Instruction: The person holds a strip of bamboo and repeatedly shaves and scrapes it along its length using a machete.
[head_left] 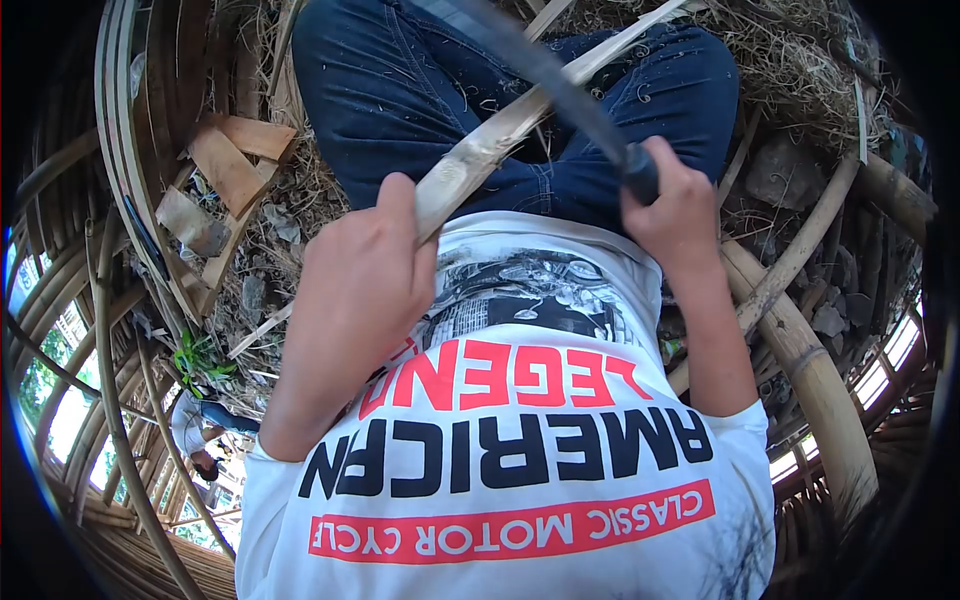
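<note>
My left hand (365,265) is wrapped round the near end of a pale split bamboo strip (500,135), its thumb lying along the strip. The strip runs slantwise up and away over my lap, with a rough, whittled patch near the hand. In my right hand (675,205) is the dark handle of a long-bladed knife (560,85). The blade is smeared by motion and crosses over the strip in this view. Thin curled shavings cling to my blue jeans (385,90).
Wood offcuts (225,165) and long bamboo slats (120,120) lie to the left. Shavings (790,60) heap at upper right, with stones (785,175) below. Thick bamboo poles (815,370) stretch along the right. Another person (200,425) is far off at lower left.
</note>
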